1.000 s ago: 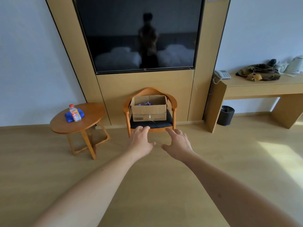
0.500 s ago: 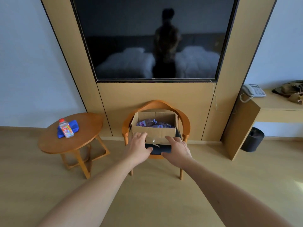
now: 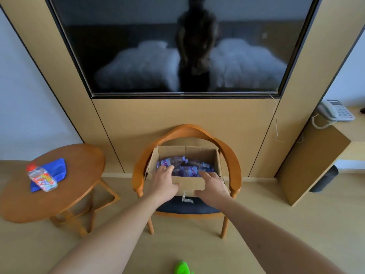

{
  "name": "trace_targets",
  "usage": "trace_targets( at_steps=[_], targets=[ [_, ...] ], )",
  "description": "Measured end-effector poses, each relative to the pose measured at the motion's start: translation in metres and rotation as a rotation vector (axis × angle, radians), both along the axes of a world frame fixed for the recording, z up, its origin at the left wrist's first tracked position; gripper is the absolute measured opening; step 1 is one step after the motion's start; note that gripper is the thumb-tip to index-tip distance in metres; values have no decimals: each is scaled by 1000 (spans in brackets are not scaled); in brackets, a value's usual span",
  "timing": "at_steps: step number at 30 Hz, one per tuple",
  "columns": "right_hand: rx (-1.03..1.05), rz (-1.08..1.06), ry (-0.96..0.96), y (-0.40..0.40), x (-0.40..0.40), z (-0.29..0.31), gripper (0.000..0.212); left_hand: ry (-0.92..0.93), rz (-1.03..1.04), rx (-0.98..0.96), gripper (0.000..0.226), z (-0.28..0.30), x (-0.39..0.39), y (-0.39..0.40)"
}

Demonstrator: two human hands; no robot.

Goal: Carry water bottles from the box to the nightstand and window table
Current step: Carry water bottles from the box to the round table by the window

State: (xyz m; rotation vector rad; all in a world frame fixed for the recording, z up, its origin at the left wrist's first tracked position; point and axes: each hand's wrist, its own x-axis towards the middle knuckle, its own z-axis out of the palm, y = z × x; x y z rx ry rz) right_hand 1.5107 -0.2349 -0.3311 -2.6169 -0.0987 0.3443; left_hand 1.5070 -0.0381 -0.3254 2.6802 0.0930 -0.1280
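- Cardboard box (image 3: pixel 189 186) sits open on the dark seat of a wooden chair (image 3: pixel 231 155), which stands against the wood wall panel below a large dark TV (image 3: pixel 177 44).
- Bottles (image 3: pixel 185 167) with purple labels lie on their sides inside the box, packed close together; how many there are is hard to tell.
- Left hand (image 3: pixel 164 182) reaches over the near left rim of the box, fingers spread loosely, with the fingertips (image 3: pixel 167 168) at or on the nearest bottle; it has not closed around anything.
- Right hand (image 3: pixel 212 187) is over the near right part of the box front, fingers apart and slightly curled, its first finger pointing in toward the bottles; it holds nothing.
- Both bare forearms stretch in from the bottom of the view, one on each side of the chair's middle.
- Strip of tape (image 3: pixel 185 196) hangs from the lower front edge of the box, over the seat.
- Round wooden table (image 3: pixel 79 175) stands left of the chair, well apart from the box; on it a blue cloth (image 3: pixel 57 169) lies with a red-capped bottle with a colourful label (image 3: pixel 42 177) standing on it.
- Right of the panel, a wooden desk (image 3: pixel 316 155) carries a white phone (image 3: pixel 335 110), and a dark bin (image 3: pixel 324 178) stands underneath.
- Green object (image 3: pixel 182 267) shows at the bottom edge on the wood floor; what it is cannot be told.
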Motion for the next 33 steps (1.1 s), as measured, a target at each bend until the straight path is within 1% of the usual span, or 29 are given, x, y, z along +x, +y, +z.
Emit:
trace_targets(
  at_steps=[2, 6, 10, 15, 19, 22, 25, 28, 30, 33],
  targets=[
    [2, -10, 31, 7, 44, -1, 77, 36, -4, -19, 74, -10, 39, 9],
    [-6, -49, 49, 19, 126, -5, 75, 87, -20, 3, 73, -24, 120, 27],
    [-35, -58, 123, 25, 176, -26, 77, 141, -19, -7, 68, -43, 177, 41],
    [-58, -55, 231, 32, 228, -63, 78, 250, -13, -16, 74, -78, 224, 47],
    [-95, -39, 335, 32, 262, -98, 77, 329, 6, -29, 72, -107, 256, 44],
    [-107, -40, 448, 27, 283, -128, 77, 408, 17, -25, 72, -126, 276, 39],
    [-96, -40, 562, 25, 299, -152, 78, 471, 22, -7, 71, -142, 290, 34],
    [-75, -41, 646, 26, 319, -172, 73, 498, 30, 24, 68, -157, 307, 32],
    [-38, -92, 670, 31, 329, -182, 71, 504, 15, 54, 67, -166, 317, 32],
    [70, -349, 729, 42, 345, -203, 74, 532, 21, 73, 67, -184, 333, 36]
  ],
)
